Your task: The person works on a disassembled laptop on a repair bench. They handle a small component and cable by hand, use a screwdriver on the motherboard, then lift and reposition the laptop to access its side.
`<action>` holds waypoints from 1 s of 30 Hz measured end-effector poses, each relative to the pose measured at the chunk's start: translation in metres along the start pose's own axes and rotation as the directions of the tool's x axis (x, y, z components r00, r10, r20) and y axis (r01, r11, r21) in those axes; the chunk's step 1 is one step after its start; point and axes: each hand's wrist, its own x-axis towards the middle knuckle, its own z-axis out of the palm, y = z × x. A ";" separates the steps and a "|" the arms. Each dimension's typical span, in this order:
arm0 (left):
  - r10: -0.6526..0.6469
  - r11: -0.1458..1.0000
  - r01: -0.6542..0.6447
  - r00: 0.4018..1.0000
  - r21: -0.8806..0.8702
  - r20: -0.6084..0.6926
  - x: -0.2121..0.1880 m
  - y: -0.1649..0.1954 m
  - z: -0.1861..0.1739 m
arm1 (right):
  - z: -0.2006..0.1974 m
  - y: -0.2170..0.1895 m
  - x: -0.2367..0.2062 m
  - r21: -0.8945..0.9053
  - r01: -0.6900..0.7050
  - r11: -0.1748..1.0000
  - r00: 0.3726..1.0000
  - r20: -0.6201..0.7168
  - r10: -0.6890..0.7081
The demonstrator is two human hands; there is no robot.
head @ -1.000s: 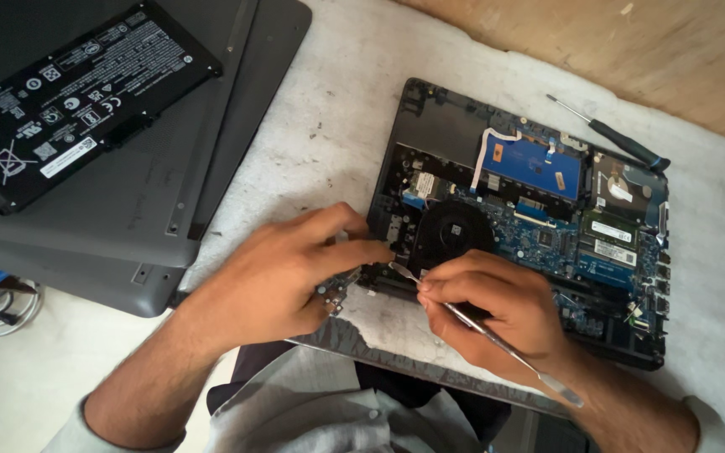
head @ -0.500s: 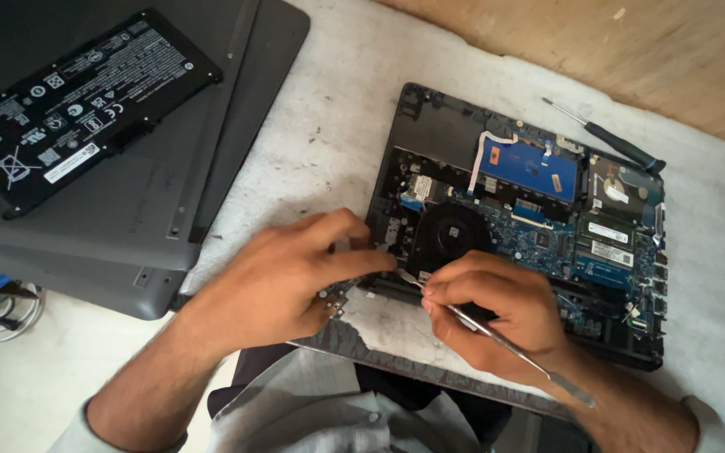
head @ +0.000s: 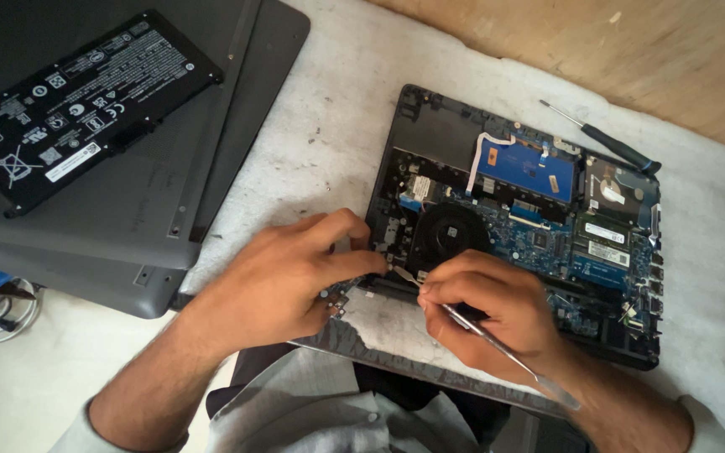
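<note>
A person's right hand (head: 497, 310) grips a thin metal pry tool (head: 480, 323), its long axis slanting up-left to a tip at the opened laptop (head: 530, 218) near edge, where the left hand (head: 287, 277) fingertips pinch just beside it.

An opened laptop (head: 539, 218), its circuit board and round black fan (head: 449, 233) exposed, is seen right of centre on a whitish mat (head: 329, 126). Its lower left edge is pressed by the left hand (head: 283, 277). A thin metal pry tool (head: 497, 344) is gripped in the right hand (head: 488, 310), tip beside the left fingers. A black battery (head: 77, 105) is laid on grey covers (head: 127, 226) at upper left. A screwdriver (head: 602, 138) is seen at upper right.
</note>
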 end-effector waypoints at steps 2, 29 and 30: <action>0.001 1.000 0.000 1.000 0.014 -0.005 0.000 0.001 0.001 | 0.000 0.000 0.000 0.009 0.013 1.000 1.000 0.004 -0.013; -0.087 0.974 0.059 0.989 -0.221 -0.119 -0.002 0.001 0.000 | -0.006 0.010 0.000 0.195 -0.022 0.981 0.998 -0.050 0.033; -0.116 0.966 0.078 0.983 -0.248 -0.143 -0.003 0.002 0.000 | -0.006 0.010 0.000 0.213 -0.027 0.977 0.998 -0.044 0.037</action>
